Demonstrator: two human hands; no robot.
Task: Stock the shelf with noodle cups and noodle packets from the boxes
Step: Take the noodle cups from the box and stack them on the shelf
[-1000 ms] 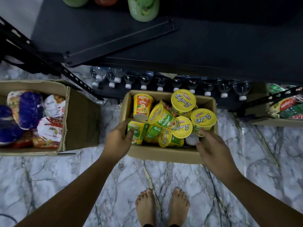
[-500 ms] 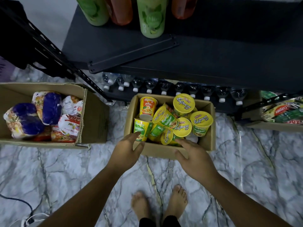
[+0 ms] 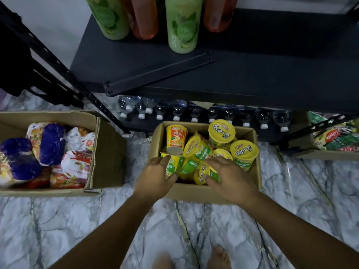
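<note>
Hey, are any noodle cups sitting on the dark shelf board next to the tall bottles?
No, the shelf board carries only tall bottles and a black bar; the noodle cups lie in their box.

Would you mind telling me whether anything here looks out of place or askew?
Yes: a loose black metal bar lies diagonally on the shelf, and the noodle cups in their box are jumbled, several tipped over.

Under the left hand [image 3: 155, 177] and right hand [image 3: 231, 181], the noodle cups [image 3: 198, 152] are yellow with green or orange sides. Left of them, noodle packets [image 3: 48, 144] show purple, white and red.
</note>
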